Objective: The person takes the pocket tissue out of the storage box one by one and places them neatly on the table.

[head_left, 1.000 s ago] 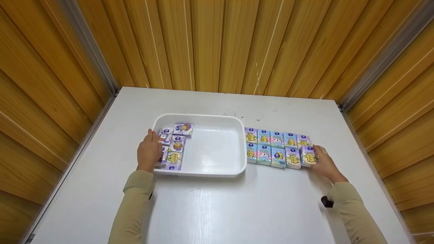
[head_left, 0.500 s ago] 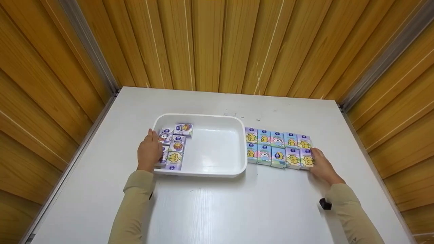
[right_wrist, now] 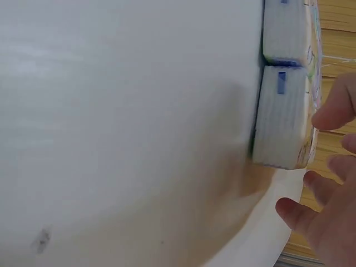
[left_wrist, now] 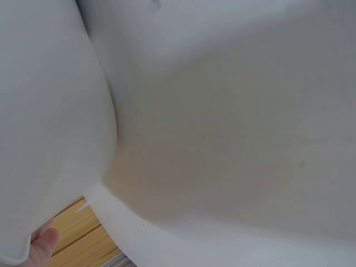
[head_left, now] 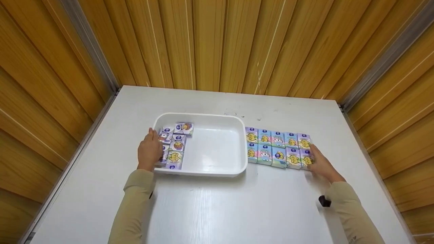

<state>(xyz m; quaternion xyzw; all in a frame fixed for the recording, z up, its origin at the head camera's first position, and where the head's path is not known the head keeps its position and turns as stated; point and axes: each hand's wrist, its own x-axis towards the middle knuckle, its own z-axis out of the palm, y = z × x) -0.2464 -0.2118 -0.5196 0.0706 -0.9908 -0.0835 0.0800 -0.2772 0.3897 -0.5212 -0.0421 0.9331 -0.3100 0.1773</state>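
Observation:
My left hand (head_left: 150, 152) grips the left rim of a white plastic tray (head_left: 203, 174); in the left wrist view its fingertips (left_wrist: 45, 243) show at the rim. Several purple tissue packs (head_left: 174, 158) with cartoon prints lie in the tray's left part. Just right of the tray, more packs form two adjoining rows on the table. My right hand (head_left: 323, 165) is at the right end of these rows, beside the front end tissue pack (right_wrist: 281, 117). Its fingers are spread in the right wrist view, with the thumb close to the pack's top; whether it touches is unclear.
The white table (head_left: 220, 210) meets a wood-patterned wall (head_left: 210, 44) at the back, with similar walls at both sides. The rows of packs run up to the tray's right wall. A black device (head_left: 324, 201) sits at my right wrist.
The tissue pack my right hand held a little raised has come down flat at the right end of the front row. My right fingers have since loosened from it. The left hand stays put.

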